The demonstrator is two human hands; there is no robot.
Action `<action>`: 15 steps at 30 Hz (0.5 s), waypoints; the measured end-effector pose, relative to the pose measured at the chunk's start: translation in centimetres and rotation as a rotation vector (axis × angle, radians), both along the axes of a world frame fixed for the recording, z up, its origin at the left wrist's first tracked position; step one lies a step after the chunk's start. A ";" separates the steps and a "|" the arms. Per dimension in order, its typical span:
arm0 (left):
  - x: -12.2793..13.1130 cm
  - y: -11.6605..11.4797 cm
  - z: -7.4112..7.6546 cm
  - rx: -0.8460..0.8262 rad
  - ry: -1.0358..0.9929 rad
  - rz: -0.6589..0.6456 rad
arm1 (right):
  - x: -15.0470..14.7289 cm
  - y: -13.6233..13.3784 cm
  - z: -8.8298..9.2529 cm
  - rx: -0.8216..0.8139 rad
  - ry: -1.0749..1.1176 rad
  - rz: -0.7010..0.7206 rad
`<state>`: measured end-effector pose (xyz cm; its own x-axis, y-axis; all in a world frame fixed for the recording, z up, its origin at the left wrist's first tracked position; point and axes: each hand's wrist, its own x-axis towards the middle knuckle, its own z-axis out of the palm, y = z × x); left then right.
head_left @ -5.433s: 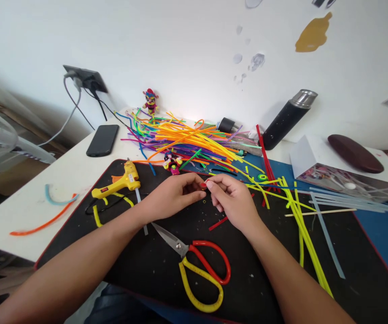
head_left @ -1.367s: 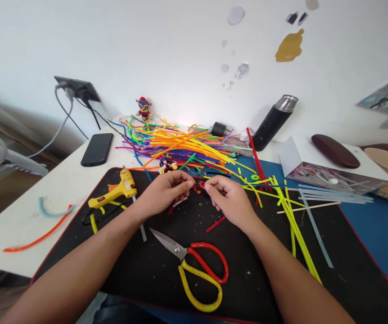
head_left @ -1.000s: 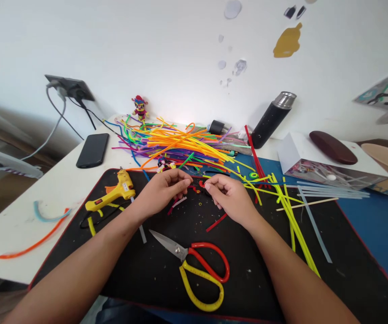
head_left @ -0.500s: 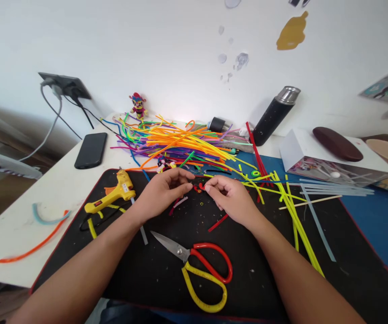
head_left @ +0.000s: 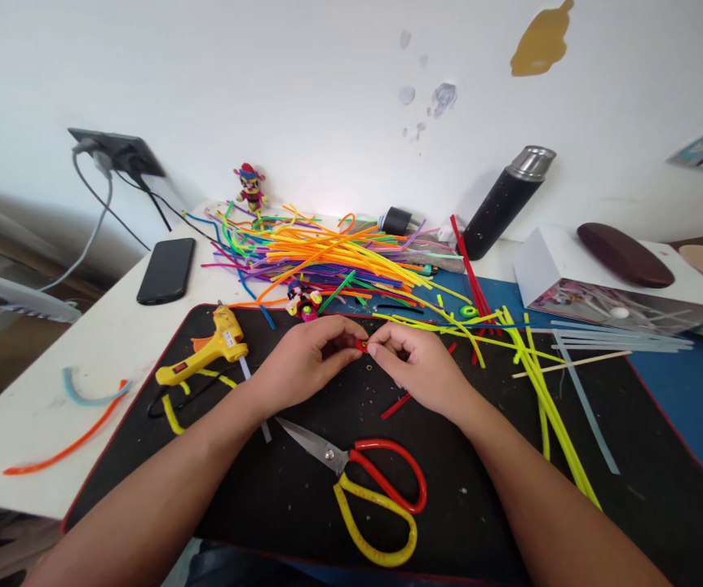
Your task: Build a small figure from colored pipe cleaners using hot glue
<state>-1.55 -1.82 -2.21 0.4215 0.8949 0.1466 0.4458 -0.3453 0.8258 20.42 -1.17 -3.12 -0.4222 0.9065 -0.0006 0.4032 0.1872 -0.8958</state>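
Note:
My left hand and my right hand meet over the black mat, fingertips pinched together on a small red pipe-cleaner piece. Both hands are closed around it. Just beyond them lies a small pipe-cleaner figure and a big heap of coloured pipe cleaners. A short red pipe-cleaner offcut lies on the mat under my right hand.
Red-and-yellow scissors lie near the mat's front. A yellow glue gun rests at left, a phone beyond it. A black flask, a box, yellow pipe cleaners and clear glue sticks lie to the right.
My fingertips have closed together on the red piece, which was held slightly apart between them half a second ago. The view has shifted a little.

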 end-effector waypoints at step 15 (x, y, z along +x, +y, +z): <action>-0.1 0.0 0.2 -0.141 0.113 -0.007 | -0.1 0.0 -0.4 0.186 -0.185 0.041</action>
<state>-1.70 -1.81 -2.01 0.4345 0.9002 -0.0284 0.5367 -0.2335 0.8108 20.34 -1.21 -3.53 -0.4668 0.8804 0.0841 0.5456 0.3615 -0.7561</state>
